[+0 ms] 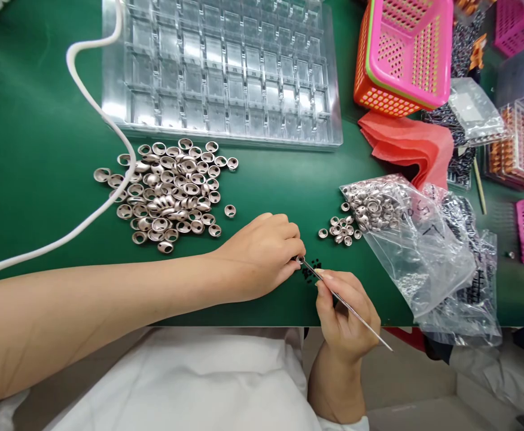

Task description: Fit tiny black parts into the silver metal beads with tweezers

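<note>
My left hand (262, 254) pinches one small silver metal cap (298, 260) between its fingertips, low over the green mat (42, 149). My right hand (345, 314) grips thin metal tweezers (347, 305), and their tip touches that cap. Several tiny black parts (311, 272) lie on the mat just under the tip. A large pile of silver caps (172, 194) sits to the left of my left hand. A smaller cluster of caps (343, 230) lies to the right, beside an open clear bag (405, 239) holding more of them.
A clear compartment tray (221, 72) lies at the back. A white cable (104, 120) curves over the mat's left side. Pink and orange baskets (405, 54), a folded red cloth (410, 143) and boxes of orange parts (522, 143) crowd the right.
</note>
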`<state>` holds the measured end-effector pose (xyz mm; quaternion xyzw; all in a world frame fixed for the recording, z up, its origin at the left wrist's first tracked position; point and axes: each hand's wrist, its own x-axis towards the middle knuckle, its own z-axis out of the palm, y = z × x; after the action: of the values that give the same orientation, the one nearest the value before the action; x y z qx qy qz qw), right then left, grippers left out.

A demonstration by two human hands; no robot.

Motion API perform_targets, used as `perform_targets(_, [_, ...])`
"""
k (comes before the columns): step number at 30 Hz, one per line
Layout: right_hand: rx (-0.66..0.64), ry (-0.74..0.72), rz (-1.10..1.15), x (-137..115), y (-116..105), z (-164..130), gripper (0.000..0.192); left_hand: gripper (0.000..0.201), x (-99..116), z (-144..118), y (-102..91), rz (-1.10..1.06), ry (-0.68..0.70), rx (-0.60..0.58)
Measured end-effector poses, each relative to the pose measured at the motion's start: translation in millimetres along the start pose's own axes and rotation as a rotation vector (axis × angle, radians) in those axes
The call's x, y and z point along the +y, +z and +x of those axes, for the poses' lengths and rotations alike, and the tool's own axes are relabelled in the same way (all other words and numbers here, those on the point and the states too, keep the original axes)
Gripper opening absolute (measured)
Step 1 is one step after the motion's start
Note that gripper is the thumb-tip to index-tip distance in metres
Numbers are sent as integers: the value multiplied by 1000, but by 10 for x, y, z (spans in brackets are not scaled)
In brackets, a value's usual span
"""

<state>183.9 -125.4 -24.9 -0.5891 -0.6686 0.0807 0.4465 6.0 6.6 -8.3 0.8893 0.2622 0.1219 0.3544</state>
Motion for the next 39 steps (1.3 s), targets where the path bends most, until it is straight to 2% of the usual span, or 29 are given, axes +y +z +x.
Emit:
perform_targets(33, [22,12,-3,-6,17,10,36,10,-16,-18,26,-11,15,27])
perform_targets(39, [18,4,22,-10,2,17,42,9,-24,-17,33,-9,22,38])
